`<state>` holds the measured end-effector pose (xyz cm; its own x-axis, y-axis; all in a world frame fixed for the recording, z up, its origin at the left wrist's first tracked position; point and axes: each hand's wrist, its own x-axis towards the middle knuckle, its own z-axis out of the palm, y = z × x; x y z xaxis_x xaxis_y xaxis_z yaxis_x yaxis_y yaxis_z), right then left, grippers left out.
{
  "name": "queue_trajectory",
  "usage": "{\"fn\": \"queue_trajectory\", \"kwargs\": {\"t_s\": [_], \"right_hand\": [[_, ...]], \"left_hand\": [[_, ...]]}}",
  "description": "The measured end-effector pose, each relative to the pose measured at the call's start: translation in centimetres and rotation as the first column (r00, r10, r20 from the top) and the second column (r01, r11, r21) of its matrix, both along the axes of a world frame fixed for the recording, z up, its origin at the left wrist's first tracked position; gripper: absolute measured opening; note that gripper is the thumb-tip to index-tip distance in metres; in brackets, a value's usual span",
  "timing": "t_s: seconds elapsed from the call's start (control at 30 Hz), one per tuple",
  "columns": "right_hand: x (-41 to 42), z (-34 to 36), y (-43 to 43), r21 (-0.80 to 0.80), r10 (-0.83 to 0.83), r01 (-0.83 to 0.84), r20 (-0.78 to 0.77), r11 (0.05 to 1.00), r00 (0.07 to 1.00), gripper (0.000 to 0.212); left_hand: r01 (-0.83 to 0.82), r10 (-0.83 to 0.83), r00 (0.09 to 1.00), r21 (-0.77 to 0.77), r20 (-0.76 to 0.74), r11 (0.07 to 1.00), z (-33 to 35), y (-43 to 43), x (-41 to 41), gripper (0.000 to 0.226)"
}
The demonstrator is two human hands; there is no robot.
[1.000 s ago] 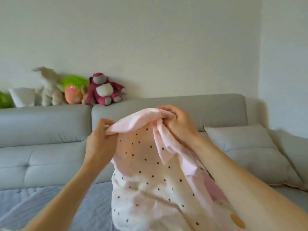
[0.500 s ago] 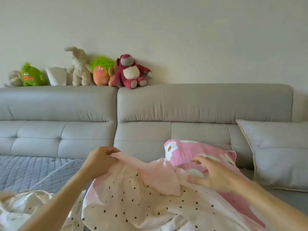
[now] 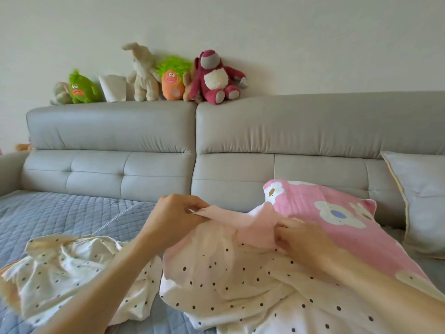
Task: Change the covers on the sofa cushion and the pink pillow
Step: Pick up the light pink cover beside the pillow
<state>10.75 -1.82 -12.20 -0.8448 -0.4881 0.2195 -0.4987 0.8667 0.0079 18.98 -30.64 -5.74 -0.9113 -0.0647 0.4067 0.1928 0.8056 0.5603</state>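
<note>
Lowered from chest height onto the sofa (image 3: 289,131), the dotted cover (image 3: 240,273) now overlaps the pink pillow (image 3: 337,213) (seemingly about to go on), left hand (image 3: 173,213) and right hand (image 3: 303,239) each pinching its pink hem.

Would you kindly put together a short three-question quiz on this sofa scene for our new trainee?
1. True or false: the left hand pinches the pale pink edge of the dotted cover.
2. Which pattern does the pink pillow carry? A) stripes B) white flowers C) stars
3. Fill in: a second dotted cloth lies crumpled on the blue quilted ____.

Key:
1. True; the right hand grips the same edge beside the pillow.
2. B
3. mat
</note>
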Motion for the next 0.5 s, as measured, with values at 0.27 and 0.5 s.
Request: {"fn": "queue_trajectory", "kwargs": {"t_s": [0.27, 0.5], "right_hand": [[-2.3, 4.7, 0.7, -0.479, -0.049, 0.142, 0.201, 0.866, 0.978, 0.034], [-0.7, -2.1, -0.1, -0.319, -0.117, 0.155, 0.136, 0.935, 0.984, 0.014]], "left_hand": [[-0.103, 0.104, 0.995, 0.132, -0.004, 0.986, 0.3, -3.8, -0.3, 0.022], [-0.148, 0.152, 0.988, -0.098, 0.032, 0.984, -2.0, -4.2, -2.0, 0.023]]}}
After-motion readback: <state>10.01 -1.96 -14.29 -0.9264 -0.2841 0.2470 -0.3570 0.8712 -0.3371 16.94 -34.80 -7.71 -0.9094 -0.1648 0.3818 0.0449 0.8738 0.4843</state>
